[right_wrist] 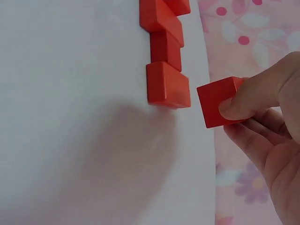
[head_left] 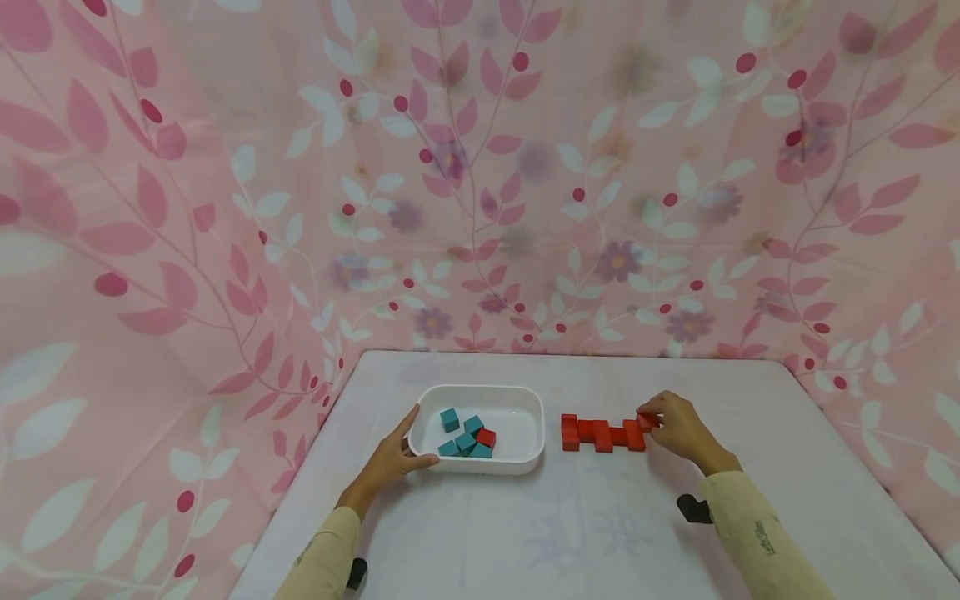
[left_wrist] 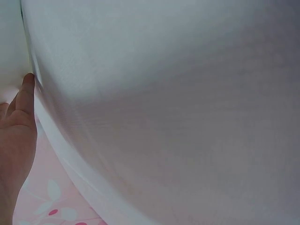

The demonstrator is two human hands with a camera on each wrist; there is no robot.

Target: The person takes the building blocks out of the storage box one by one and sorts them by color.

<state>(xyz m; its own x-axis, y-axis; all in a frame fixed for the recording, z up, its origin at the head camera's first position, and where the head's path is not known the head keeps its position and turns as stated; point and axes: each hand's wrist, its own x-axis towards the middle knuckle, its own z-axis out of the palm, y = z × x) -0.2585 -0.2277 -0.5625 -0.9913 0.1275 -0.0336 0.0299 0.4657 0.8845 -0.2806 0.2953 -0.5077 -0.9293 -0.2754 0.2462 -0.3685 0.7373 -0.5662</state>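
Note:
My right hand [head_left: 678, 425] pinches a red block [right_wrist: 216, 103] between thumb and fingers. In the head view it is at the right end of a row of red blocks [head_left: 603, 437]. The right wrist view shows the held block a little apart from the end block [right_wrist: 165, 84] of that row. Longer and shorter blocks alternate along the row. My left hand [head_left: 393, 460] rests spread against the near left corner of a white tub [head_left: 525, 468], thumb along the front rim, fingers along the left side. Several teal blocks [head_left: 449, 419] and one red block [head_left: 487, 437] lie in the tub.
A white cloth covers the table [head_left: 517, 533]. Pink floral curtains [head_left: 525, 167] hang behind it and at both sides. The tub stands left of the row, with a narrow gap between them.

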